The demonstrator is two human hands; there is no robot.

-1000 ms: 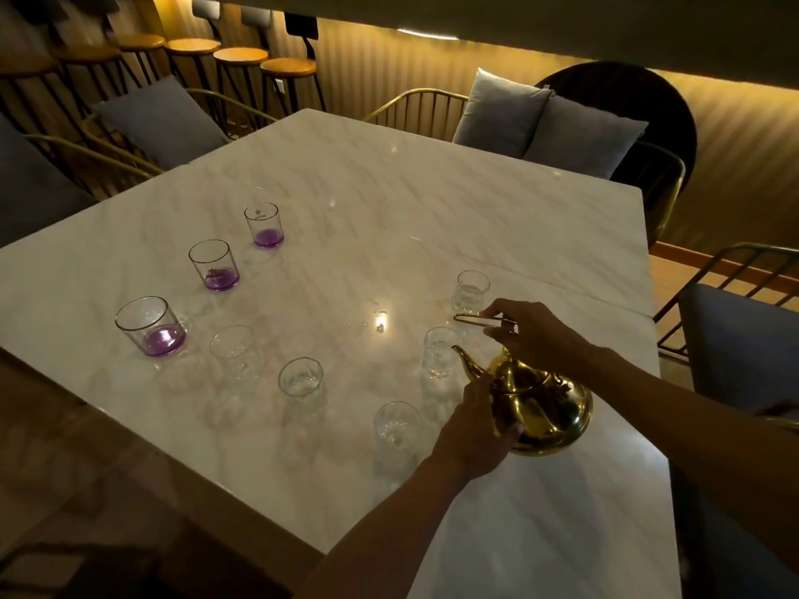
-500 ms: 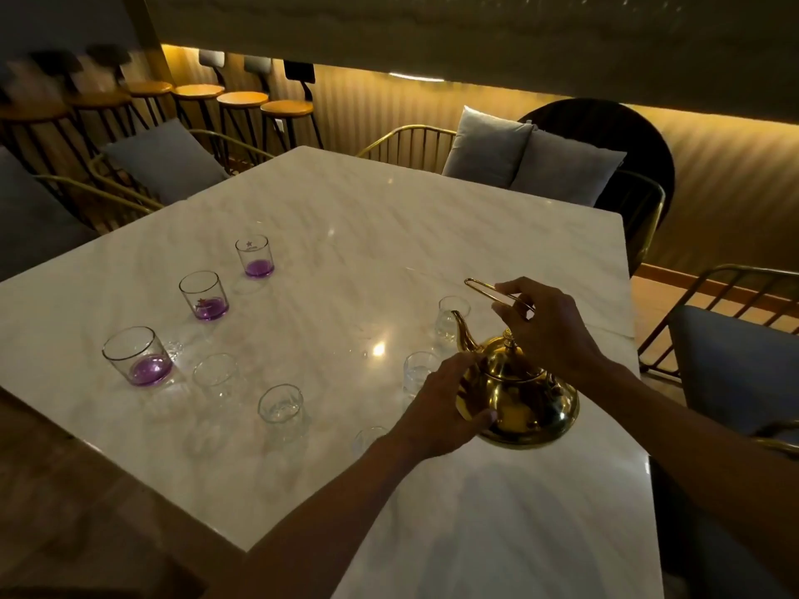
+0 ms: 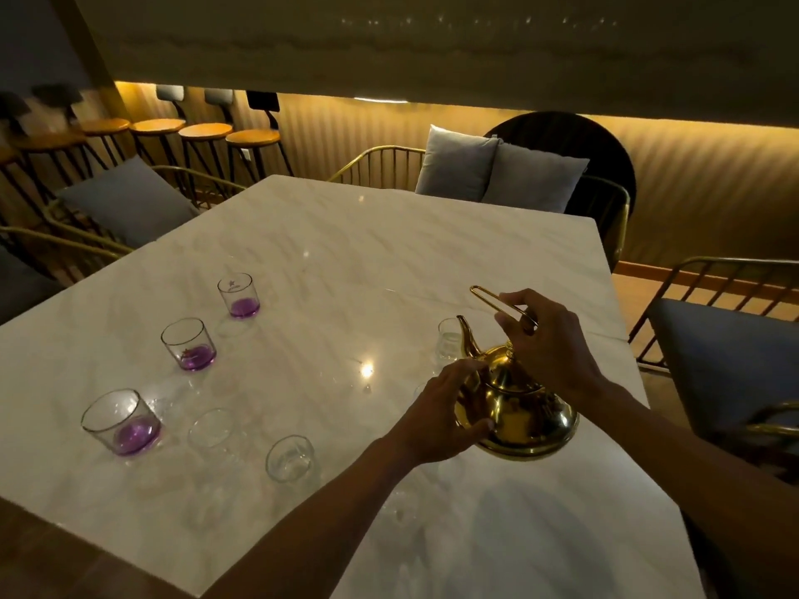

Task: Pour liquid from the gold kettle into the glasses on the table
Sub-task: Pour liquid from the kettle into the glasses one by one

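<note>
Head view: right hand (image 3: 555, 343) pinching handle of gold kettle (image 3: 519, 408). Left hand (image 3: 445, 415) curled around kettle body, above marble table (image 3: 346, 261). Spout (image 3: 469, 339) just beside clear glass (image 3: 449, 341).

We see a dim room, warm strip light (image 3: 380, 99) glowing under the back ledge, a glare spot on the surface (image 3: 366, 370), soft shadows, wide-angle bending at edges.
</note>
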